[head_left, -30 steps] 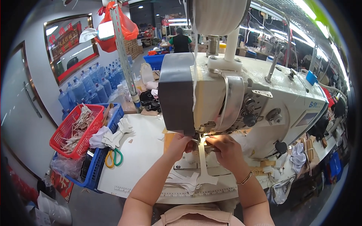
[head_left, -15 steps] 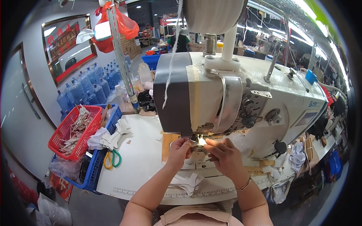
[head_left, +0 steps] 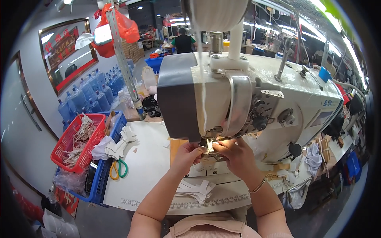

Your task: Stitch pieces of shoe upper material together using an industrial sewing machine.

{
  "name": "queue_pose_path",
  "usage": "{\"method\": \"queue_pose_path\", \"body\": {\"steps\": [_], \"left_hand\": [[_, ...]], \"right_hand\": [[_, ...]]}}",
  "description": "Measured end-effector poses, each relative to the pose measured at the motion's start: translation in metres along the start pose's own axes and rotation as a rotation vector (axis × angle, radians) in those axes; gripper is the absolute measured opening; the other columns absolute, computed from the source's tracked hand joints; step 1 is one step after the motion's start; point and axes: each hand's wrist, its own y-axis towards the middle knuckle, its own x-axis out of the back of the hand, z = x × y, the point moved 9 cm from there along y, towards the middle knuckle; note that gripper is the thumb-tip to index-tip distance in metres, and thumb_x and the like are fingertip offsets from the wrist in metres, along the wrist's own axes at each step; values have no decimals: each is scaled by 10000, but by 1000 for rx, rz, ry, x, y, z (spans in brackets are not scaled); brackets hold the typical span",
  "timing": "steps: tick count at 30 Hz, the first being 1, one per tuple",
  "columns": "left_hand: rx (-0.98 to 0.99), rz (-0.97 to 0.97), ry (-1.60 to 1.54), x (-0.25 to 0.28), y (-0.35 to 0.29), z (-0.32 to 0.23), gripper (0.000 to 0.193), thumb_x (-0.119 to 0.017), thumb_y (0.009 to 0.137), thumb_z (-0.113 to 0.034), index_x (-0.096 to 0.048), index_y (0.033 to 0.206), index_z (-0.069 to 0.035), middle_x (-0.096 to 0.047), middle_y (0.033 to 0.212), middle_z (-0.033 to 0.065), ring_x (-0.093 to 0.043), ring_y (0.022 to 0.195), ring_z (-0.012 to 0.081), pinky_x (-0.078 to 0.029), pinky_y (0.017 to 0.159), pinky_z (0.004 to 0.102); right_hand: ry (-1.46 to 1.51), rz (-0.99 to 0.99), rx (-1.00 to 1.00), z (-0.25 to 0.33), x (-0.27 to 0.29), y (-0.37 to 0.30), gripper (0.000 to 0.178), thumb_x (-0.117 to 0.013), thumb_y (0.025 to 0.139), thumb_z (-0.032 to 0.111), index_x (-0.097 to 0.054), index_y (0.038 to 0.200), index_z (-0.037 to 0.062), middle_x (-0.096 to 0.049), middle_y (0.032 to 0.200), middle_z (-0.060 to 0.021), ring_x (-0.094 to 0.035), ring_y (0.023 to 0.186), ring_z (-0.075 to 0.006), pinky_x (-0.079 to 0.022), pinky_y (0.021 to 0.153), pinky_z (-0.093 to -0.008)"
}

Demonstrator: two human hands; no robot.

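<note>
At the lit needle area under the head of a large white and grey sewing machine [head_left: 178, 95], both my hands meet over a small pale piece [head_left: 209, 147]. My left hand [head_left: 188, 156] is closed, thumb and forefinger pinching the piece's left side. From the right, my right hand [head_left: 237, 157] bends its fingers onto the opposite side, also closed. Its thumb is mostly hidden, and glare blurs the piece's outline. Between my forearms lie several white cut pieces [head_left: 195, 189], close to the table's front edge.
Left on the white table [head_left: 149, 158] are green-and-yellow-handled scissors [head_left: 118, 169] and white shaped pieces [head_left: 121, 143]. A red basket [head_left: 79, 141] of scraps sits over a blue crate [head_left: 101, 180]. Beige strips [head_left: 278, 171] lie right. A person [head_left: 183, 41] stands far back.
My view has shifted slightly. Both hands stay at the needle area, and more of the pale piece shows between the fingertips. The white thread in front of the machine has swung right.
</note>
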Motion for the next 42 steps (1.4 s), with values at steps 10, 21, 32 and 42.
{"method": "queue_pose_path", "body": {"steps": [10, 21, 32, 42], "left_hand": [[57, -27, -75, -5, -4, 3, 76, -644, 809, -105, -579, 792, -69, -536, 631, -7, -461, 496, 55, -347, 449, 196], [8, -80, -125, 0, 5, 3, 53, -544, 833, -47, -559, 785, -63, -512, 634, -3, -421, 488, 61, -316, 437, 202], [102, -205, -210, 10, 15, -3, 88, -580, 842, -134, -556, 801, -60, -520, 637, 8, -471, 494, 80, -353, 427, 217], [24, -92, -219, 23, 5, 4, 127, -632, 815, -163, -543, 764, -89, -528, 648, 10, -513, 537, 116, -407, 471, 237]], "right_hand": [[46, -2, 24, 9, 1, -5, 439, -673, 638, 47, -616, 1048, 194, -582, 1029, 42, -539, 804, -219, -507, 670, -308], [78, -3, -24, 2, -5, -5, 450, -659, 645, 9, -616, 1050, 200, -592, 1039, 24, -557, 825, -228, -519, 675, -313], [171, -57, -52, 1, 5, -7, 480, -615, 623, -72, -630, 1048, 149, -620, 1032, -32, -581, 835, -242, -518, 697, -338], [250, -420, -261, -21, 25, -24, 345, -621, 740, -79, -550, 1055, 42, -608, 849, -78, -513, 568, -134, -460, 482, -235]]}}
